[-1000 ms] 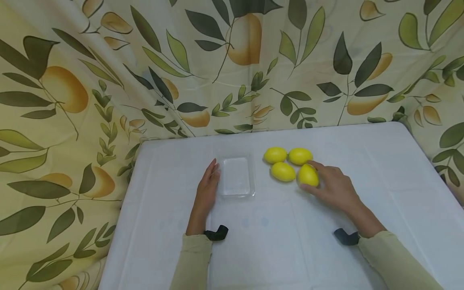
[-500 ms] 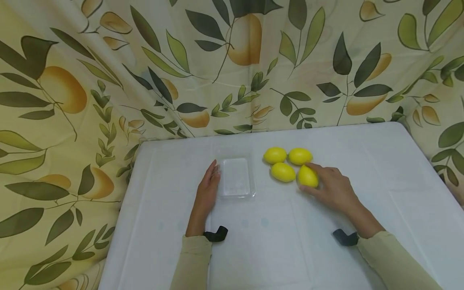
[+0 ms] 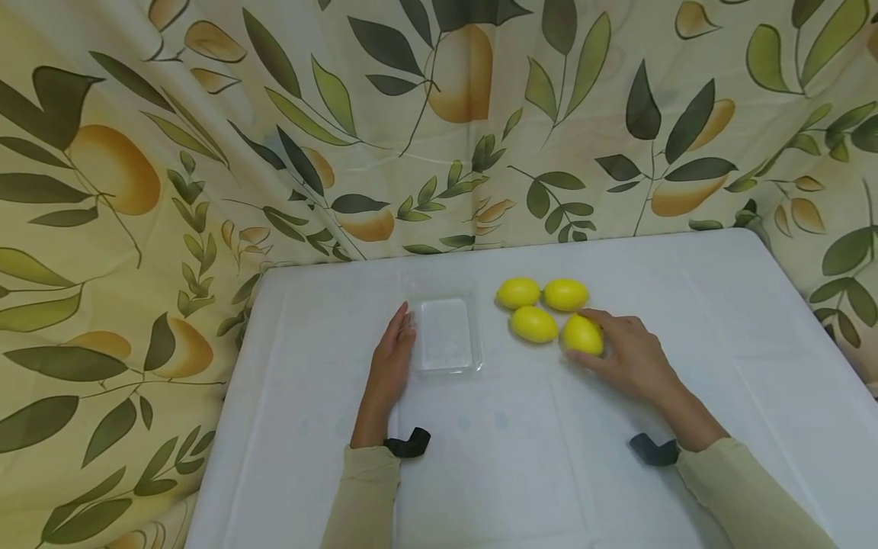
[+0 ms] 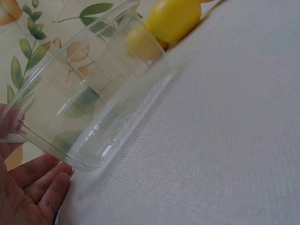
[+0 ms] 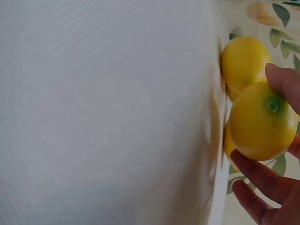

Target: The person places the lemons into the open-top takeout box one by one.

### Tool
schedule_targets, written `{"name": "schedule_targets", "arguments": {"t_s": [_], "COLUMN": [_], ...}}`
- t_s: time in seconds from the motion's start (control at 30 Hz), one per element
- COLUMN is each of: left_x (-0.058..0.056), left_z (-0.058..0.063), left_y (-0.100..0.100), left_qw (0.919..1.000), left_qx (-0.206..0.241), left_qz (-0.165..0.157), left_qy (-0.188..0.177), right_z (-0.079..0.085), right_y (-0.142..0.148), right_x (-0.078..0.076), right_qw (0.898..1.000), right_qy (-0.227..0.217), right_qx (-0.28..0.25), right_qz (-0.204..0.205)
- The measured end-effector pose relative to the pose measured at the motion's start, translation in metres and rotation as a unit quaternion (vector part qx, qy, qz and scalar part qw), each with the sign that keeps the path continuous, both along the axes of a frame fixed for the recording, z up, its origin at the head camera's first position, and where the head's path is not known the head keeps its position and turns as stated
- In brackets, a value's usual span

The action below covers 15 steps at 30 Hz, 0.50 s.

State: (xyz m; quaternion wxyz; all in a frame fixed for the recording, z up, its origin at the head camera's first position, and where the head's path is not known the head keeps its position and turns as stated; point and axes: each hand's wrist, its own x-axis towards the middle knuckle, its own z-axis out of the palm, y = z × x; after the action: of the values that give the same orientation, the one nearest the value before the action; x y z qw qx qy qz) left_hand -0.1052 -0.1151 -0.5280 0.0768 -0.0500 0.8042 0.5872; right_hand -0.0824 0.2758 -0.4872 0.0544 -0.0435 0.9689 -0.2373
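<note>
In the head view my right hand [image 3: 627,354] holds a yellow lemon [image 3: 582,335] between thumb and fingers, at the near right of a small group. The right wrist view shows this lemon [image 5: 263,122] with its green stem end facing the camera. Three more lemons [image 3: 533,325] lie just beyond it on the table. To the left stands a clear plastic container [image 3: 446,335] with nothing visible inside. My left hand [image 3: 391,362] lies along its left side, fingers fairly straight and touching the wall. Through the plastic, in the left wrist view, part of a finger shows beside the container [image 4: 93,103].
A white cloth covers the table [image 3: 494,473]. Behind it and at both sides hangs a curtain [image 3: 439,191] printed with leaves and fruit. Dark wrist mounts [image 3: 409,444] stick out from both sleeves, close above the cloth.
Both hands, the container and the lemons stay almost where they were. The whole head view shifts very slightly.
</note>
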Motion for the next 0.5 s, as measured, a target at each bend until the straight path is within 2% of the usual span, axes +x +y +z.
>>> {"name": "schedule_targets", "arguments": {"t_s": [0.23, 0.37, 0.5], "left_x": [0.000, 0.000, -0.001], "left_z": [-0.001, -0.001, -0.001], "left_y": [-0.001, -0.001, 0.000], "left_qw": [1.0000, 1.0000, 1.0000], "left_qx": [-0.004, -0.002, -0.003], "left_qz": [0.001, 0.001, 0.000], "left_qy": [-0.005, -0.002, 0.002], "right_z": [0.013, 0.022, 0.033], "right_y": [-0.006, -0.016, -0.031], "right_x": [0.000, -0.002, -0.006], "right_qw": [0.999, 0.997, 0.995], "right_qy": [0.013, 0.039, 0.047], "right_qx": [-0.039, -0.067, -0.090], "right_qz": [-0.026, -0.022, -0.025]}}
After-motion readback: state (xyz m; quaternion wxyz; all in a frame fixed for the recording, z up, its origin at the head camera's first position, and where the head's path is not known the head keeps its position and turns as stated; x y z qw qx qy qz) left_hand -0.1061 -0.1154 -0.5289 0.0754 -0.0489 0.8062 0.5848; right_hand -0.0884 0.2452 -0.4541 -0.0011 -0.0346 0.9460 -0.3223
